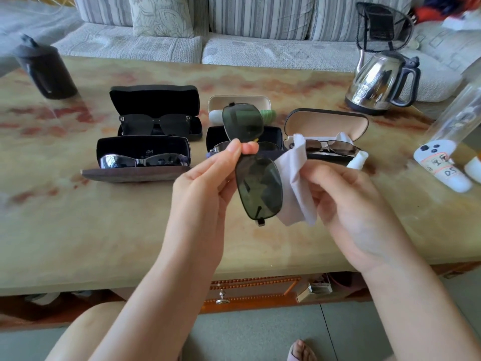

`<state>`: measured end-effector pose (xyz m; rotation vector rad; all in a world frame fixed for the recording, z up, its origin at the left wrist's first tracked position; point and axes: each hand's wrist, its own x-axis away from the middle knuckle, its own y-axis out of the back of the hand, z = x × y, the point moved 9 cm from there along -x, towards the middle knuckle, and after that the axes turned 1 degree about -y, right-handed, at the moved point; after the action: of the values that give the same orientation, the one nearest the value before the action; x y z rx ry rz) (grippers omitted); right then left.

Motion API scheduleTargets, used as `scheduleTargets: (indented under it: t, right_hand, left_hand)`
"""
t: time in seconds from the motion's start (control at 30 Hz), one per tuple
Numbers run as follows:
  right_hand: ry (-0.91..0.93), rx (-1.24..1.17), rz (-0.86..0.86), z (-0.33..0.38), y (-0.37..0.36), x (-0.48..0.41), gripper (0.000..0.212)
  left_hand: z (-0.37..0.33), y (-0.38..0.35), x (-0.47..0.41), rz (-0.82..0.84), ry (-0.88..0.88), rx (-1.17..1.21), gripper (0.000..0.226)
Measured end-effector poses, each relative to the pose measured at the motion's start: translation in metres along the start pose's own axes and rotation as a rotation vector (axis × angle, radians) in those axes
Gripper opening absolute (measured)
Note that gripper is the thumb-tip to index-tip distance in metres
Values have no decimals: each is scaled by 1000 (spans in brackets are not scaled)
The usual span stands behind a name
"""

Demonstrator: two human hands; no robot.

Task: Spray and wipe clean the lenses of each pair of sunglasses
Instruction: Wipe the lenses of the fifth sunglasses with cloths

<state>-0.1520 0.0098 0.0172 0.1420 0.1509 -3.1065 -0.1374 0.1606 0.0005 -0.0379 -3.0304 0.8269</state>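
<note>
The left hand (208,183) holds a pair of green-lensed sunglasses (257,188) above the marbled table (78,217), thumb and forefinger pinching the bridge so that one lens stands above the fingers and the other hangs below. The right hand (346,201), just to the right of the lower lens, grips a bunched white cloth (294,173) in its curled fingers. The cloth lies against the lens's right edge, though contact cannot be confirmed. Behind the hands, four open cases sit on the table, each holding sunglasses: a black pair (156,125), a mirrored pair (143,160), a pair partly hidden by the left hand, and a thin-framed pair (330,146). A small white spray bottle (358,160) lies beyond the right hand's fingers.
</note>
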Motion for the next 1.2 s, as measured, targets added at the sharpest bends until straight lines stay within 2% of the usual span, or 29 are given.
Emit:
scheduleTargets:
  t: [0.13, 0.43, 0.63, 0.7, 0.83, 0.93, 1.07, 1.2]
  right_hand:
    - [-38, 10, 23, -6, -6, 0, 10]
    - [-48, 69, -35, -10, -9, 0, 22]
    - [-42, 106, 34, -12, -11, 3, 19]
    - [-42, 128, 57, -12, -12, 5, 17]
    - [-43, 153, 88, -10, -15, 9, 16]
    - [-54, 155, 99, -11, -12, 10, 14]
    - [-98, 7, 80, -13, -4, 8, 14]
    - [-128, -151, 120, -11, -10, 8, 12]
  left_hand:
    - [4, -2, 3, 3, 22, -58, 25]
    - [8, -1, 8, -67, 9, -117, 24]
    - [9, 3, 6, -89, 31, -14, 21]
    - [9, 6, 4, -94, 34, -1, 26]
    - [13, 7, -1, -44, 95, 47, 35]
    - [13, 6, -3, -18, 112, 87, 30]
    - [15, 0, -5, 20, 176, 224, 18]
    - [20, -3, -4, 27, 247, 316, 21]
